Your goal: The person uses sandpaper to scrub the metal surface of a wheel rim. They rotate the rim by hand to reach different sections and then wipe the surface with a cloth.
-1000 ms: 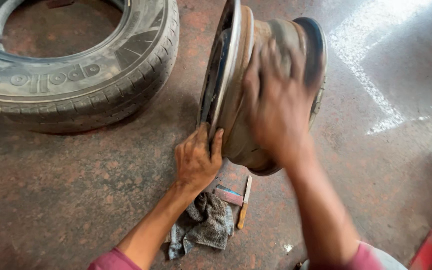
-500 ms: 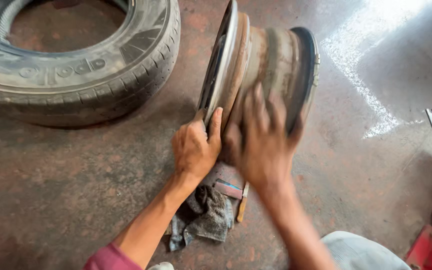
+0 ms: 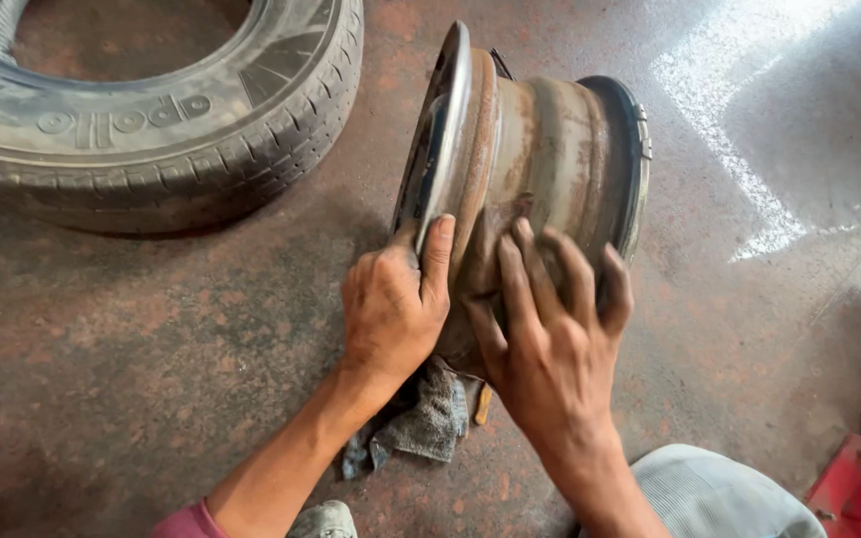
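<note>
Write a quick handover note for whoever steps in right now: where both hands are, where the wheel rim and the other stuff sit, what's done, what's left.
Left hand: grips the near edge of the rusty wheel rim, holding it upright on the floor.
Right hand: fingers spread flat on the rim's barrel.
Tyre lies off the rim, beside it.
Rag lies under the hands.
Done: tyre is off.
Left: barrel looks rusty and dirty.

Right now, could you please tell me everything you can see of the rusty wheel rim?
The wheel rim is bare steel, with no tyre on it. It stands on edge on the stained floor, its brown, rusty barrel facing the camera between two raised flanges. The left hand grips the near flange, thumb up along its edge. The right hand lies spread on the barrel. A grey rag lies at its foot.
</note>
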